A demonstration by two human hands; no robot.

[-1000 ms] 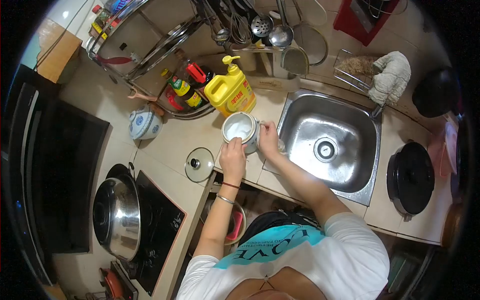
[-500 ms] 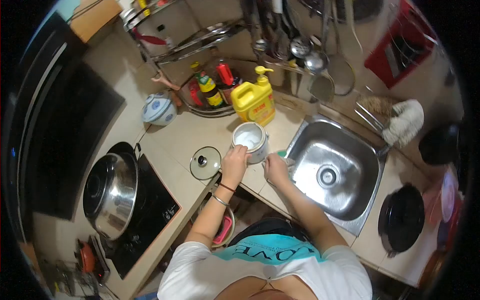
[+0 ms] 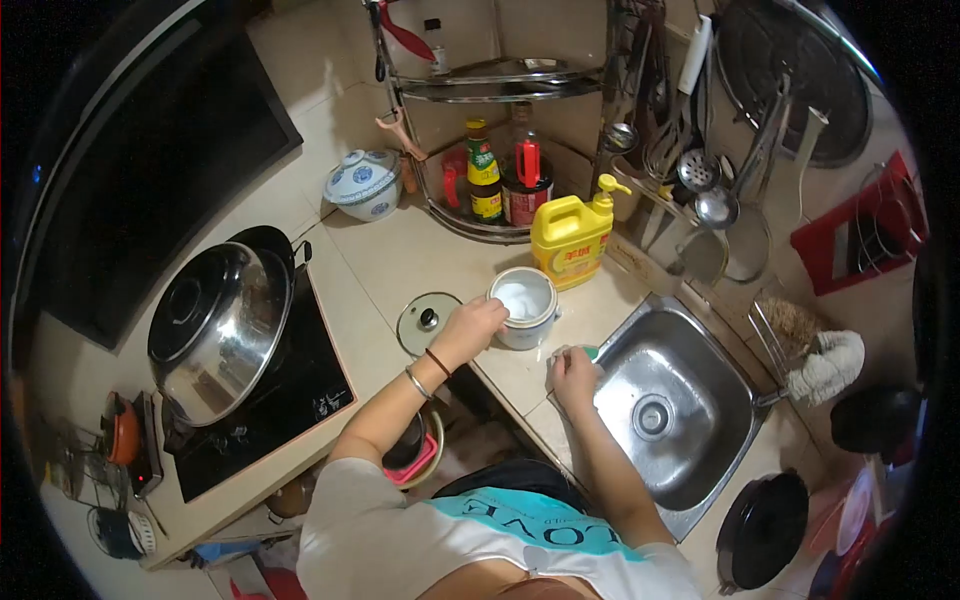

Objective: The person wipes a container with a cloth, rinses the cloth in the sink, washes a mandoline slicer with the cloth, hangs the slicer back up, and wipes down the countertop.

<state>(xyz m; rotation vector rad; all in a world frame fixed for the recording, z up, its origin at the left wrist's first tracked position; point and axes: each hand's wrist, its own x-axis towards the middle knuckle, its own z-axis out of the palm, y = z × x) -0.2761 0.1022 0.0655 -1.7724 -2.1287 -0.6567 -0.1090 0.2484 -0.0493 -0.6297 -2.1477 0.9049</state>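
Observation:
My left hand (image 3: 480, 326) grips the near left rim of a white ceramic pot (image 3: 528, 330), which stands open on the counter with something white inside. Just right of the pot, my right hand (image 3: 575, 376) is closed on a pale cloth (image 3: 560, 362) at the counter beside the sink; a bit of green shows behind the fingers. A glass lid (image 3: 420, 312) with a black knob lies left of the pot, partly behind my left wrist. Behind the pot stands a yellow pump bottle (image 3: 570, 245).
The metal sink (image 3: 690, 400) lies to the right, a black round pan (image 3: 765, 530) beyond it. At the left, a large steel pot lid (image 3: 220, 335) sits over the black cooktop (image 3: 310, 385). A lidded bowl (image 3: 363, 185) and a corner rack (image 3: 480, 232) with bottles stand behind.
The view has swung and shifted. My right hand has left the pot's side with the cloth and come down to the counter by the sink. My left hand stays on the rim.

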